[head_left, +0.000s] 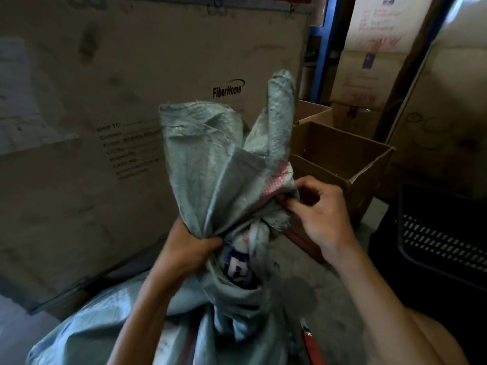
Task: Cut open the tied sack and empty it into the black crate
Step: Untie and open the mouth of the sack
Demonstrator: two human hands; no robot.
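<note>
Left hand [192, 246] grips sack [210, 164] neck; right fingers [295, 204] pinch it; black crate [442, 233] right.

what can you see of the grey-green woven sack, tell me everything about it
The grey-green woven plastic sack stands upright in the lower middle of the view, its neck bunched and knotted, with loose, frayed top flaps rising above the knot. A pink-and-white striped patch shows near the knot, and blue-and-white printing just below it. The left hand grips the neck at the knot; the right hand pinches fabric beside the stripes. The full body spreads out below, cut off by the frame. It looks uncut and still tied.
</note>
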